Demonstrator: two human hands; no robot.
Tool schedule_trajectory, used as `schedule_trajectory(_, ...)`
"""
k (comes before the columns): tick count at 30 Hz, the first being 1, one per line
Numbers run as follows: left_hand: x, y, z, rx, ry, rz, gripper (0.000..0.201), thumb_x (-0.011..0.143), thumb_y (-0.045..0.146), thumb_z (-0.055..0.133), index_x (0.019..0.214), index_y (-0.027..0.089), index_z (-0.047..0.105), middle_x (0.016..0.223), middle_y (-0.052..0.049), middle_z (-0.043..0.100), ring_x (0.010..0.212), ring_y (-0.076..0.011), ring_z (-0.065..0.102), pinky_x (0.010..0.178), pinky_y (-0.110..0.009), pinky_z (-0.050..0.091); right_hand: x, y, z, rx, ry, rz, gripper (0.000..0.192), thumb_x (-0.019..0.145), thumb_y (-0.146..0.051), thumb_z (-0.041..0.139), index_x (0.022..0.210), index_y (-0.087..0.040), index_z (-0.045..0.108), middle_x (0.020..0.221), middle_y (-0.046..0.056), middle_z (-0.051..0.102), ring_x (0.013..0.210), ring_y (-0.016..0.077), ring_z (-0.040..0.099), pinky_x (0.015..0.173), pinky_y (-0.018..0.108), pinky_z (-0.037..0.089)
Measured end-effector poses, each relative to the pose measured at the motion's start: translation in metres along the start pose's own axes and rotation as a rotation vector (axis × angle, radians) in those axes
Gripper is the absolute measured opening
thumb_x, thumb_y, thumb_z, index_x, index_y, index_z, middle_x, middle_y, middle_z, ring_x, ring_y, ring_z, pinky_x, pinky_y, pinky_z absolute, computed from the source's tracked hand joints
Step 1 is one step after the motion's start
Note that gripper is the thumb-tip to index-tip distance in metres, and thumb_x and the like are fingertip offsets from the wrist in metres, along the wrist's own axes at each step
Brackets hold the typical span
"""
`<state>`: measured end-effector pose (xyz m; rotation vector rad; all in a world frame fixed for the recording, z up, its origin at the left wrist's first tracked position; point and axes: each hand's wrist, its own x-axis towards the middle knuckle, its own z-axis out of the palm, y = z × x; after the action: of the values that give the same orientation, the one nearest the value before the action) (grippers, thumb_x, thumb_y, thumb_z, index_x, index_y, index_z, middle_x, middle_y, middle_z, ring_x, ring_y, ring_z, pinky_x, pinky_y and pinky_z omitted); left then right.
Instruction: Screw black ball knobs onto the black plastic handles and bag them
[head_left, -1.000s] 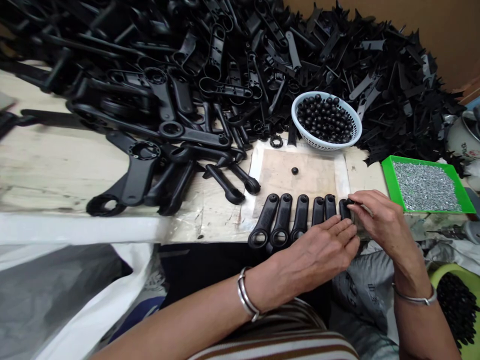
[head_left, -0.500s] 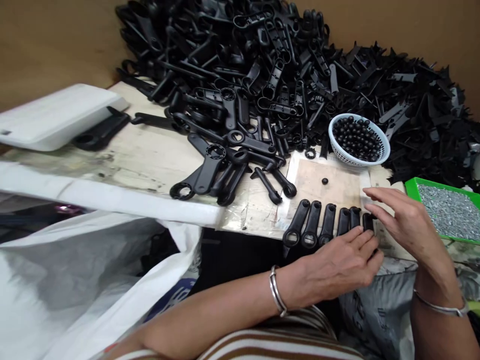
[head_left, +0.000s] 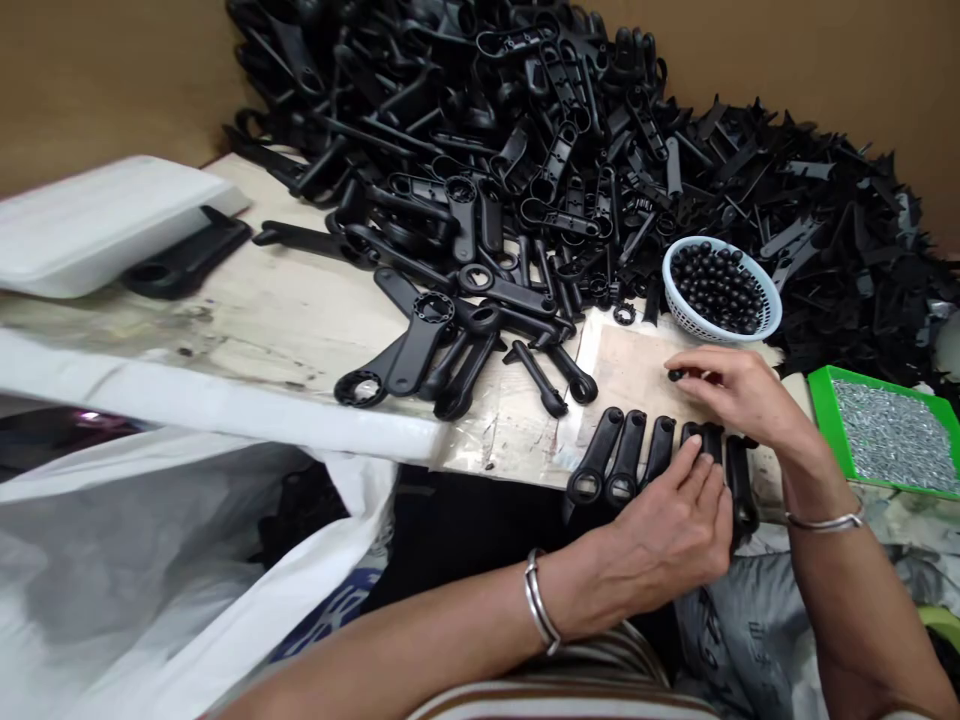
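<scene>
Several long black plastic handles, each with a ring-shaped end, lie side by side along the table's front edge. My left hand reaches over the right part of this row, its fingers closed down on a handle and covering the lower ends; its thumb is hidden. One handle lies just right of those fingers. Above the row, my right hand pinches a small round black ball between thumb and fingertips, just over the worn board.
A blue basket of black balls stands behind my right hand. At the right is a green tray of small metal pieces. Black plastic parts are heaped at the back. A white box lid and white sack are at left.
My right hand has moved left and now pinches the ball that lay alone on the board. My left hand has shifted slightly left along the row, uncovering the rightmost handle.
</scene>
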<state>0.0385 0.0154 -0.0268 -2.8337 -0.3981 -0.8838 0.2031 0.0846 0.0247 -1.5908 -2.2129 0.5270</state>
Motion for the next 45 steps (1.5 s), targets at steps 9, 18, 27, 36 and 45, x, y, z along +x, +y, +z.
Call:
schedule_trajectory(9,-0.004,0.003,0.002,0.025,0.050,0.046,0.026,0.092,0.011,0.049,0.107,0.000,0.066,0.111,-0.022,0.072,0.106,-0.0286,0.070,0.107,-0.050,0.047,-0.061,0.001,-0.028,0.170,0.108,0.195,0.020,0.083,-0.029,0.066,0.099,-0.022,0.074,0.099,0.005,0.075,0.087,0.0195,0.069,0.079,0.032,0.057)
schedule_trajectory(18,-0.008,0.002,0.001,0.000,0.055,0.038,0.025,0.091,0.007,0.048,0.108,0.001,0.065,0.113,-0.020,0.071,0.106,-0.0256,0.070,0.107,-0.046,0.048,-0.087,-0.007,-0.023,-0.289,0.059,-0.053,0.016,0.093,-0.021,0.058,0.106,-0.018,0.067,0.097,0.008,0.071,0.094,0.0216,0.061,0.083,0.037,0.052)
schedule_trajectory(27,-0.008,0.000,0.000,-0.037,0.047,0.027,0.026,0.091,0.006,0.046,0.107,0.002,0.066,0.114,-0.020,0.071,0.108,-0.0259,0.070,0.102,-0.042,0.052,-0.084,-0.015,-0.014,-0.487,-0.068,-0.058,0.012,0.093,-0.013,0.054,0.100,-0.018,0.062,0.093,0.007,0.062,0.091,0.0228,0.053,0.079,0.037,0.047)
schedule_trajectory(36,-0.006,0.001,0.001,-0.075,0.042,0.013,0.028,0.091,0.006,0.045,0.107,0.001,0.067,0.113,-0.020,0.072,0.107,-0.0262,0.070,0.101,-0.041,0.052,-0.079,-0.031,-0.016,-0.613,-0.207,-0.027,0.017,0.086,-0.004,0.058,0.097,-0.016,0.059,0.094,0.007,0.056,0.094,0.0245,0.049,0.076,0.036,0.047)
schedule_trajectory(45,-0.007,0.000,0.002,-0.088,0.055,0.006,0.025,0.091,0.006,0.047,0.106,0.002,0.067,0.112,-0.019,0.072,0.107,-0.0256,0.070,0.101,-0.041,0.052,-0.076,-0.003,-0.019,-0.437,-0.131,-0.175,0.018,0.094,-0.013,0.052,0.107,-0.019,0.063,0.096,0.007,0.063,0.094,0.0212,0.053,0.078,0.033,0.048)
